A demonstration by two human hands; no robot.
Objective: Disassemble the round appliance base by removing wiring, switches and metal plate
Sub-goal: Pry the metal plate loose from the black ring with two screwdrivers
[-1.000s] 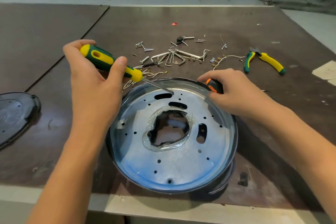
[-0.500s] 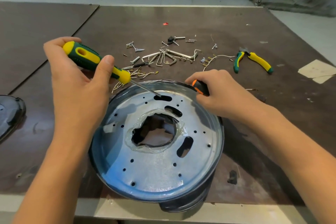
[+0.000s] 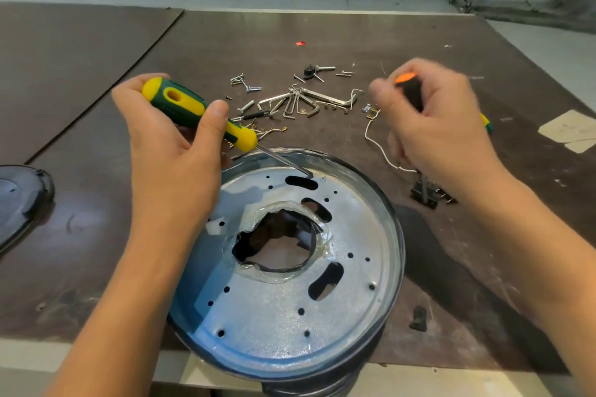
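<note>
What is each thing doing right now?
left hand, gripping the yellow-green screwdriver
yellow-green screwdriver, tilted, tip at a slot in the metal plate
right hand, gripping the orange-capped tool, beside the base
metal plate, sitting in the round base, not yet removed
white wire, loose on the table
screws and hex keys, scattered on the table

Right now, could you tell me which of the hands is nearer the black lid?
Left. The left hand sits to the right of the black lid; the right hand is farther right, past the round base.
</note>
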